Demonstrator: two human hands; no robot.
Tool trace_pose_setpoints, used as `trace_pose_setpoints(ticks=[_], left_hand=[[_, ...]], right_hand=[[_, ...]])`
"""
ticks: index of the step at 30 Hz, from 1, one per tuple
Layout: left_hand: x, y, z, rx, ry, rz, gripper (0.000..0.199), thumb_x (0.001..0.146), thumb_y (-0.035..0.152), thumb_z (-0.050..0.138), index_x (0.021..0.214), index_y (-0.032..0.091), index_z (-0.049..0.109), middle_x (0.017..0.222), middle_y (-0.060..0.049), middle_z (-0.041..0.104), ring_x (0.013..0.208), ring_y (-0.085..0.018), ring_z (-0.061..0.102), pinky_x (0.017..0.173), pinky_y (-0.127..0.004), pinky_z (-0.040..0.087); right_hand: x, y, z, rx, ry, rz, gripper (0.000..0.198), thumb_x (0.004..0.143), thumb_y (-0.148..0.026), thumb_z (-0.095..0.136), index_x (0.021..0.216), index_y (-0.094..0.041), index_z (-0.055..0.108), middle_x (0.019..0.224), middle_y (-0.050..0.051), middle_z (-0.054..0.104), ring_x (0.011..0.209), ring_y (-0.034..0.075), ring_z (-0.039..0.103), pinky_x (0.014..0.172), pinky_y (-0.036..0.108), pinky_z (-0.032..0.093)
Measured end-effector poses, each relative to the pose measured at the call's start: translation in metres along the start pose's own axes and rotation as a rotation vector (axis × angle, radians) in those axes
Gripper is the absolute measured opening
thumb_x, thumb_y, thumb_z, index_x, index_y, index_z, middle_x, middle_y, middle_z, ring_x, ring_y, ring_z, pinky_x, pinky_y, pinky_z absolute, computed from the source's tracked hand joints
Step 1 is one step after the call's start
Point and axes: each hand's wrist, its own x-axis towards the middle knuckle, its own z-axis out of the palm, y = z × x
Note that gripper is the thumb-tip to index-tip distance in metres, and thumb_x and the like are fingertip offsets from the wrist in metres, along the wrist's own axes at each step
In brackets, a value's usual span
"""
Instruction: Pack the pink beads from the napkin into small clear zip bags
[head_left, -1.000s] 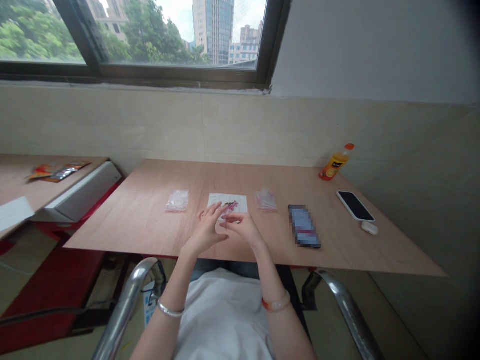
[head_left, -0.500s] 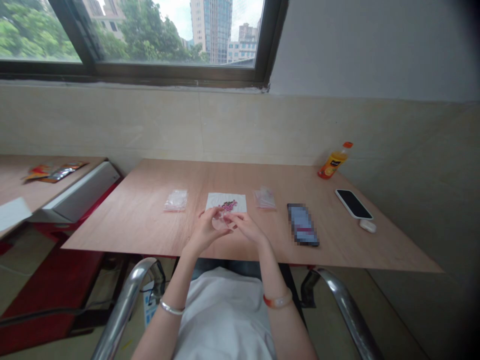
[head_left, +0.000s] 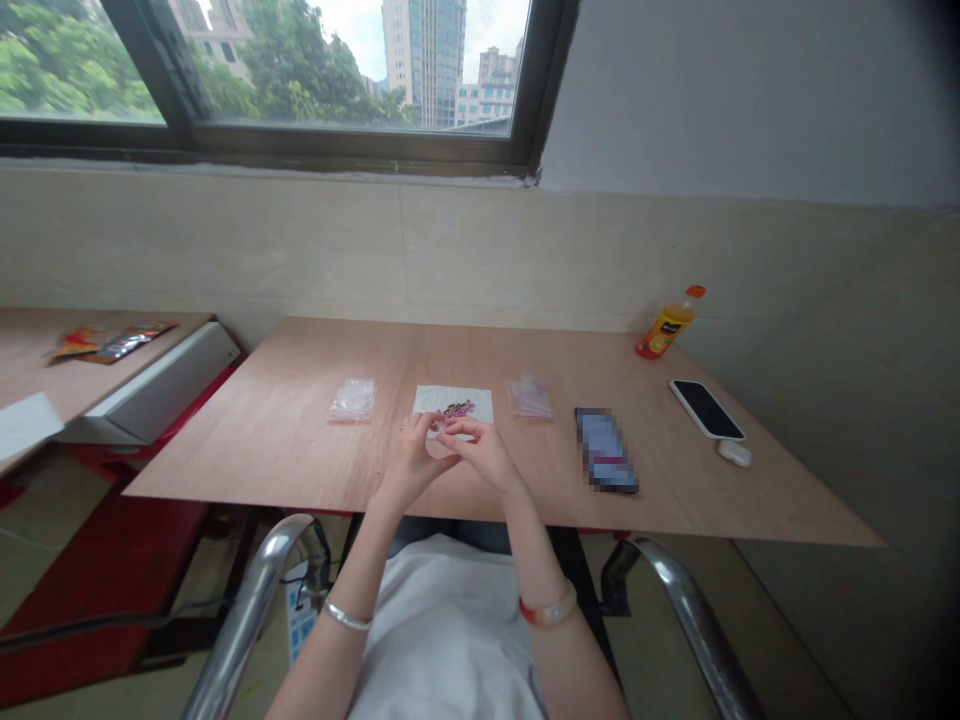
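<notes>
Spanning the middle of the frame, one flat tabletop point(head_left: 262, 430) shows smooth, pale wood grain. One window point(head_left: 300, 70) with a dark frame fills the upper left. Two curved armrests point(head_left: 247, 610) of shiny metal tubing flank the lower centre. Two bare hands come together at the centre: the left hand point(head_left: 411, 460) curves its fingers and thumb into a loose C, and the right hand point(head_left: 487, 458) bends its fingers in towards them; the space between is too small and blurred to tell whether either grips anything. One thin white sheet point(head_left: 484, 400) lies just beyond the fingertips. Two rectangular phones, a dark phone point(head_left: 606, 450) and a white-edged phone point(head_left: 706, 409), lie right of centre. One orange-capped bottle point(head_left: 667, 327) stands beyond them. Two crinkled, clear packets point(head_left: 352, 401) flank the sheet. One rounded white case point(head_left: 735, 454) sits just beside the white-edged phone. Tiny pink and dark bead-like pieces point(head_left: 459, 409), uncountable here, lie heaped on the sheet.
</notes>
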Motion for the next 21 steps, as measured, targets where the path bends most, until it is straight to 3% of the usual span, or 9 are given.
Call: trace_pose_setpoints(ticks=[3, 7, 14, 21], left_hand=[[0.0, -0.001, 0.001, 0.067, 0.039, 0.024, 0.042, 0.071, 0.028, 0.075, 0.107, 0.02, 0.054, 0.105, -0.007, 0.065, 0.1, -0.025, 0.06, 0.086, -0.038, 0.045], [-0.002, 0.003, 0.001, 0.181, 0.02, -0.013, 0.046, 0.071, 0.025, 0.072, 0.113, 0.021, 0.054, 0.11, -0.007, 0.066, 0.105, -0.026, 0.06, 0.091, -0.041, 0.04], [0.0, 0.014, 0.001, 0.283, -0.002, -0.103, 0.052, 0.072, 0.024, 0.07, 0.122, 0.023, 0.053, 0.126, -0.011, 0.06, 0.117, -0.028, 0.056, 0.102, -0.047, 0.03], [0.001, -0.003, 0.004, 0.241, 0.051, -0.145, 0.046, 0.075, 0.025, 0.07, 0.119, 0.023, 0.055, 0.118, -0.009, 0.066, 0.111, -0.027, 0.061, 0.102, -0.047, 0.03]], right_hand=[[0.001, 0.003, 0.001, -0.078, 0.137, -0.027, 0.017, 0.067, -0.036, 0.074, 0.067, -0.02, 0.071, 0.089, 0.007, 0.07, 0.094, 0.022, 0.063, 0.083, 0.033, 0.047], [0.0, 0.002, 0.003, -0.269, 0.235, -0.055, 0.015, 0.071, -0.034, 0.07, 0.066, -0.02, 0.07, 0.074, 0.004, 0.069, 0.077, 0.02, 0.062, 0.073, 0.032, 0.047], [0.003, 0.001, 0.013, -0.286, 0.229, -0.089, 0.014, 0.075, -0.032, 0.064, 0.077, -0.02, 0.072, 0.072, 0.003, 0.069, 0.062, 0.016, 0.057, 0.062, 0.029, 0.044], [0.018, 0.005, 0.002, -0.158, 0.215, -0.093, 0.017, 0.074, -0.034, 0.065, 0.077, -0.019, 0.072, 0.081, 0.006, 0.072, 0.073, 0.019, 0.064, 0.069, 0.03, 0.048]])
